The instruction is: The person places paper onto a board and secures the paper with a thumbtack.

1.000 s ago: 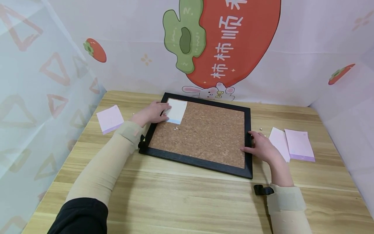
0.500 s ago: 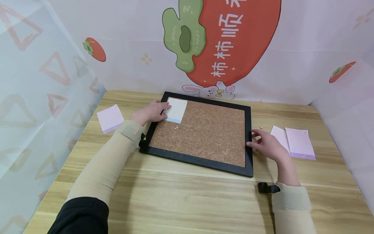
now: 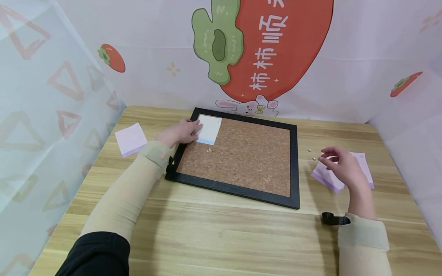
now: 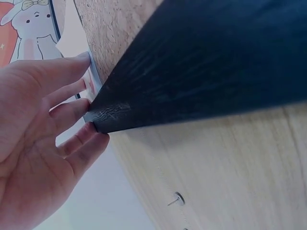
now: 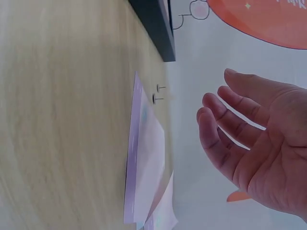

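A corkboard (image 3: 252, 157) with a black frame lies on the wooden table. At its upper left corner is a white note sheet (image 3: 209, 128) with a blue lower strip. My left hand (image 3: 179, 132) grips the frame's left side; in the left wrist view the thumb lies over the sheet and the other fingers meet the outer edge. My right hand (image 3: 342, 163) hovers over pink note sheets (image 5: 148, 153) with purple strips, fingers loosely bent and holding nothing. Near its fingertips, two thumbtacks (image 5: 156, 98) stand point up on the table.
Another pink note sheet (image 3: 131, 139) lies at the table's left. Beside the board's left side sits a thumbtack (image 4: 179, 198), point up. Small pale marks (image 3: 209, 150) show on the cork. Printed cloth walls (image 3: 152, 84) enclose the table's back and sides.
My right hand has left the board's right edge and moved right, over the pink note sheets. My left hand stays at the frame's left side, and the board has hardly shifted.
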{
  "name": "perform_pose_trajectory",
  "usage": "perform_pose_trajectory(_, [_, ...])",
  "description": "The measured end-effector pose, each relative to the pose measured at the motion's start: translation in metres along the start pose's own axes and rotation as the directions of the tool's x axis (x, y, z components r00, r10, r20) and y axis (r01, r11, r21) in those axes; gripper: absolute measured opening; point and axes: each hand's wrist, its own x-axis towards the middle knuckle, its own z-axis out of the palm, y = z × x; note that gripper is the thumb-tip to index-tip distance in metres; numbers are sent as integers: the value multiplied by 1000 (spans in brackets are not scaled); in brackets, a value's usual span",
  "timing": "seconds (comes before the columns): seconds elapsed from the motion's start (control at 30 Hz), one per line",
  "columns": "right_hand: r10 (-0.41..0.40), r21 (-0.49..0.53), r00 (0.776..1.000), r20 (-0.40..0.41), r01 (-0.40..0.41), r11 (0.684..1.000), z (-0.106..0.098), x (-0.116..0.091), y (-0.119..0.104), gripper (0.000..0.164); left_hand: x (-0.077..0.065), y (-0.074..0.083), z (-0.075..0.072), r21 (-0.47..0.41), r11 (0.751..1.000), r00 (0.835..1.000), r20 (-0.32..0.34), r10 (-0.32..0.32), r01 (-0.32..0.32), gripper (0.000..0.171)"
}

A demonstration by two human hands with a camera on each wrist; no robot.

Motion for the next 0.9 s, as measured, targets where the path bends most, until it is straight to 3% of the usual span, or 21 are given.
perform_pose_trajectory(0.6, [22,-54,998,57,-19,998,4,24,14,31,3,-3,3,21,1000,1000,10,-6,5,57])
perform_pose_trajectory(0.9, [74,-53,993,94,-69,996,8,29,17,28,3,-1,1,28,1000,1000,13,-9,8,58])
